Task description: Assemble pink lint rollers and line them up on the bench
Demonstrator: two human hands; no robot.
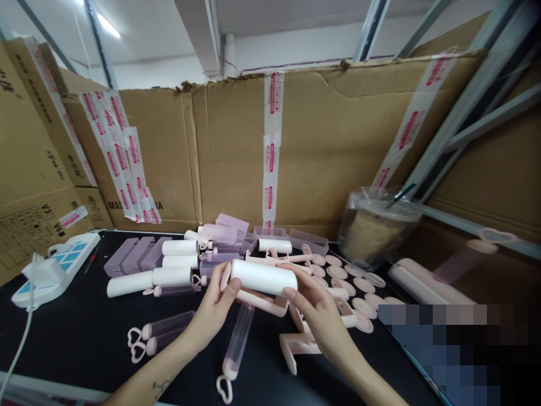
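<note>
- The left hand, half closed, grips the white roller at its left end.
- The right hand, half closed, holds its right end.
- A pink handle shows below it.

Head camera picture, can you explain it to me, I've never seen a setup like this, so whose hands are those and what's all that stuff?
There is no machine here, just a person working with two bare hands. The single picture comes from a camera worn on their head, looking forward and down, so the arms reach in from the bottom edge.

The left hand and right hand hold a white roll by its two ends, with a pink frame just below it.

On the black table lie more white rolls, clear tubes with heart-shaped loops and pale pink discs. A white power strip sits at the left, and cardboard stands behind.
</note>
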